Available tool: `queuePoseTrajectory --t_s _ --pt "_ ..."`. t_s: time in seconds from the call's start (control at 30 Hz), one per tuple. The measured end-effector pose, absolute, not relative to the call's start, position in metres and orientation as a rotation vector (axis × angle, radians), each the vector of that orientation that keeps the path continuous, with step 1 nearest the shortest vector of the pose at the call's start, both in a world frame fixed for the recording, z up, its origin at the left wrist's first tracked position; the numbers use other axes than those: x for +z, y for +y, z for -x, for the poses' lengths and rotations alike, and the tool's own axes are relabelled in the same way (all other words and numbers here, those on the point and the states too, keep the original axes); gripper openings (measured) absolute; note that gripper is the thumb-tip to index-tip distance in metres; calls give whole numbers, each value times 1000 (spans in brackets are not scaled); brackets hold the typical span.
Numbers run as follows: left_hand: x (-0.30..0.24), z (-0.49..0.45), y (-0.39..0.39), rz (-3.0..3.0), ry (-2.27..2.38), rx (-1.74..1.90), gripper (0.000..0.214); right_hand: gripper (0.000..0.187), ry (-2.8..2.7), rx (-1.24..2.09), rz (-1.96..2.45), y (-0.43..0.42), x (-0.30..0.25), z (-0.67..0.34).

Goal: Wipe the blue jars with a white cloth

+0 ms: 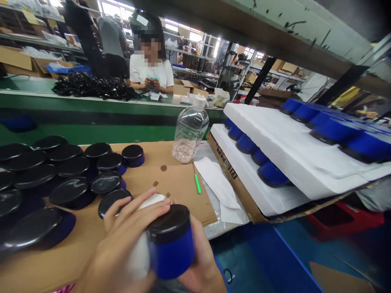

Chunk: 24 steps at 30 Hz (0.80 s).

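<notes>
My right hand [205,254] grips a round blue piece with a glossy black top [172,242] from its right side, tilted close to the camera. My left hand [122,240] is bent around a white cloth or wipe [139,256], pressing it to the piece's left side. Its fingertips reach the edge of the black top. Part of my right fingers is hidden behind the piece. To the left, several like pieces [73,191] stand in rows, black side up, on a cardboard sheet [146,175].
A clear bottle [187,134] with some liquid stands behind the hands. A green thin tool [197,183] and a folded white cloth [218,187] lie at right. White foam trays [275,150] hold more blue pieces. Across the green bench [104,110] sits a person [152,73] beside black cables [91,86].
</notes>
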<state>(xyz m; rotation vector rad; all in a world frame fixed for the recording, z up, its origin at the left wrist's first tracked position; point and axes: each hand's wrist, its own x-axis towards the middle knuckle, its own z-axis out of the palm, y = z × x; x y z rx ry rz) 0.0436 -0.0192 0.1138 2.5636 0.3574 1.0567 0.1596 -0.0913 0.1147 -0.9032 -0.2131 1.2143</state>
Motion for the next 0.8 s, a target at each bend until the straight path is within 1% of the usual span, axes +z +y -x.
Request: queuePoseTrajectory --t_s 0.07,0.17,0.27,0.33,0.4,0.47,0.5,0.57,0.63,0.67,0.73,0.8 --pt "121 -42 -9 -2667 324 1078 44 43 -159 1245 865 -87 118 -162" --pt "128 -42 7 -2810 273 1129 45 63 -115 1145 916 -83 116 -159" --pt "131 -47 20 -2929 328 1165 44 80 -218 897 1248 -81 117 -150" --pt "132 -49 25 -2944 361 1187 41 81 -362 707 1431 -79 122 -145" --pt "131 -51 29 -2923 370 1285 35 79 -429 660 1467 -74 129 -146" --pt "131 -51 33 -2865 433 1356 28 78 -366 799 1438 -67 135 -152" --pt "131 -50 35 -2817 432 1360 28 75 -314 897 1401 -62 138 -155" --pt "131 -50 38 -2719 382 1359 32 60 -239 1058 1292 -51 140 -161" --pt "132 -50 41 -2685 318 1416 42 40 -207 1123 1162 -41 139 -163" --pt "133 -49 41 -2677 327 1447 45 34 -200 1132 1118 -37 137 -163" --pt "135 -48 40 -2582 474 1422 46 27 -189 1131 1072 -31 131 -163" --pt "137 -45 40 -2264 757 1270 44 25 -184 1125 1077 -29 124 -165"
